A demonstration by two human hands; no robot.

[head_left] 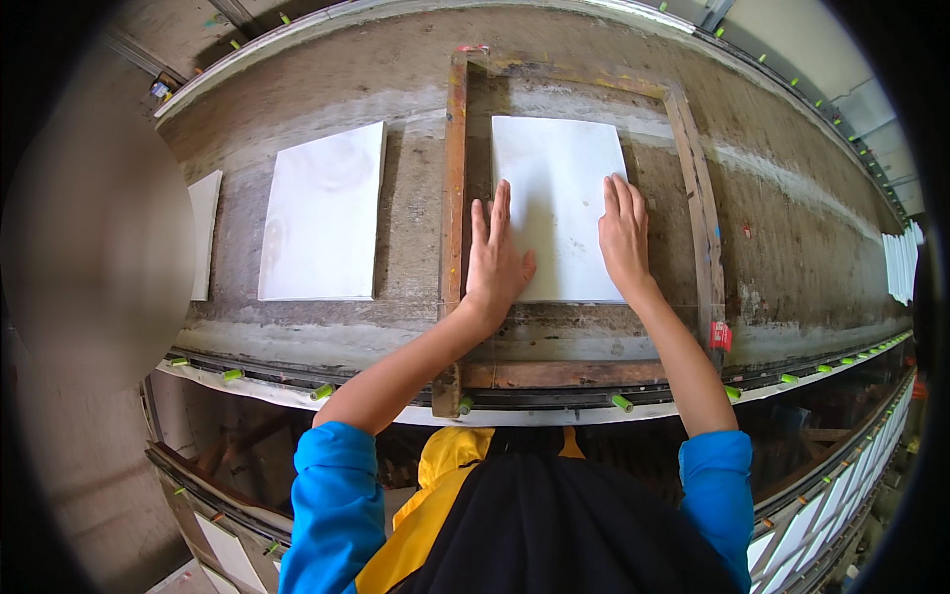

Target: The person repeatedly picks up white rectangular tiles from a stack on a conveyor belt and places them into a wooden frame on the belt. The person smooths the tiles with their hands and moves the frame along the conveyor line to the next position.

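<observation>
A white rectangular panel (559,208) lies flat on the long brown worktable, inside a worn wooden frame (456,178). At the panel's left edge rests my left hand (495,255), fingers stretched forward and thumb out over the white surface. My right hand (623,236) lies along the opposite edge, its fingers extended and fingertips on the panel's border. Neither hand is closed round anything. Faint grey marks and small specks show on the panel between my hands. The frame's near bar (564,374) crosses under my forearms.
Another white panel (322,213) lies left of the frame, with part of a third (204,233) beyond it. White sheets (902,262) stand at the far right. Green pegs (620,403) line the table's edges. A blurred round shape (99,228) covers the left side.
</observation>
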